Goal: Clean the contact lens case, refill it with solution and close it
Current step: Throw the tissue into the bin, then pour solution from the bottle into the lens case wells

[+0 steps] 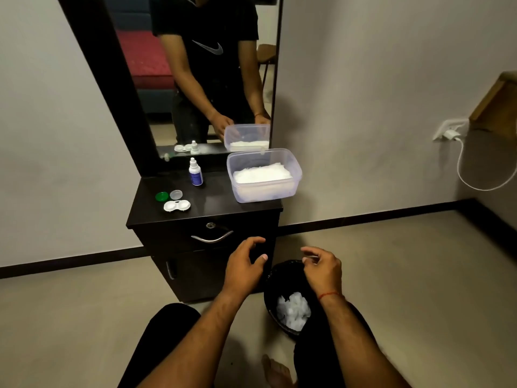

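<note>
Both hands are empty. The left hand (242,266) hangs in front of the cabinet's lower door with a loose, half-spread grip, thumb and fingers apart and holding nothing. The right hand (324,266) hovers over the rim of the black bin (272,278) on the floor, fingers curled loosely with a narrow gap at the tips; nothing shows between them. In the bin lies a wad of crumpled white tissue (293,310).

Up on the dark table (218,204) the white lens case (176,206) sits near the front left, both wells uncovered. Its two caps lie just behind it, apart from the case: the green cap (162,196) to the left and the clear cap (176,194) beside it. The solution bottle (195,172) stands upright further back, near the mirror, cap on. A clear tub of tissues (264,175) takes up the right side.

By my reading the wiping stage looks finished, with used tissue binned, and the refill is not yet begun. The next move calls for raising a hand to the bottle, uncapping it, and squeezing solution into each well without tipping the light case; then each cap goes onto its well
</note>
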